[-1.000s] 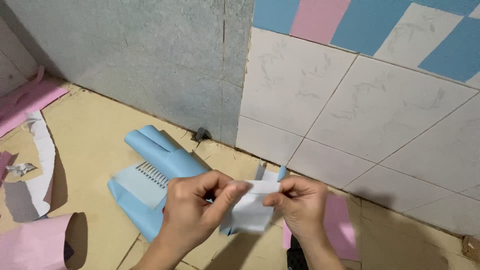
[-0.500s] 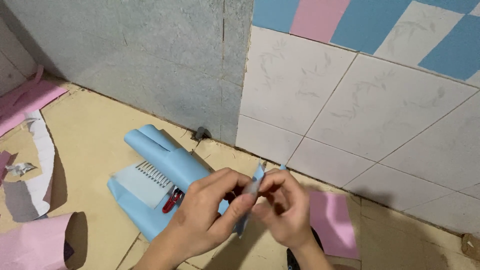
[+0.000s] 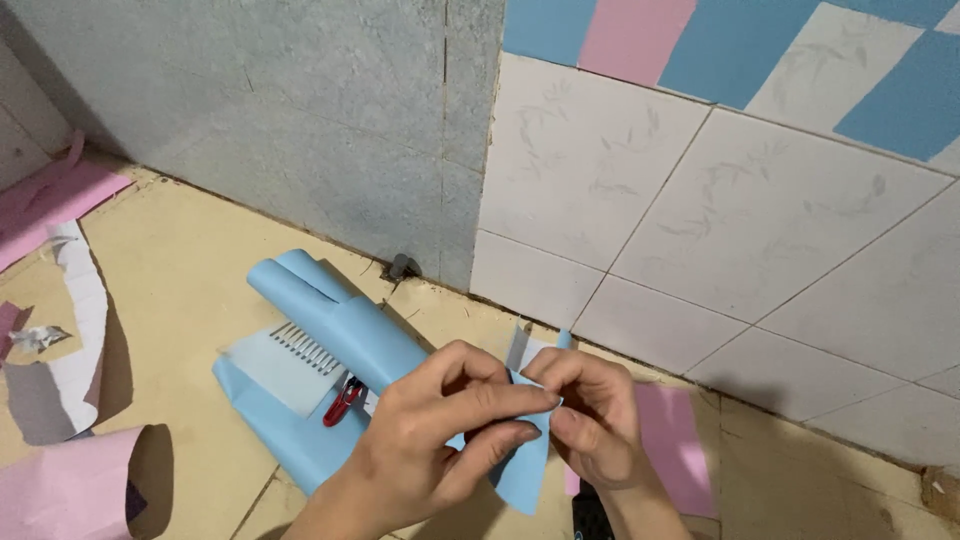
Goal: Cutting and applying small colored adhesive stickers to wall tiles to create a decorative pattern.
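Observation:
My left hand (image 3: 440, 440) and my right hand (image 3: 590, 415) meet low in the middle of the head view. Together they pinch a small piece of light blue paper (image 3: 525, 465), folded between the fingertips. Its white underside shows at the top edge, and a blue flap hangs down below my fingers. Under and left of my hands a larger roll of light blue paper (image 3: 320, 315) lies on the floor, with a spiral-bound pad (image 3: 290, 350) and red-handled scissors (image 3: 342, 402) on it.
A pink sheet (image 3: 670, 440) lies on the floor right of my hands. At the left are curled pink paper (image 3: 70, 485), white and grey scraps (image 3: 75, 300) and more pink paper (image 3: 50, 195). A grey wall and a tiled wall stand close behind.
The paper piece was held flat with its white side facing me. It has since been folded and turned, so the blue side shows, and my hands have closed in together.

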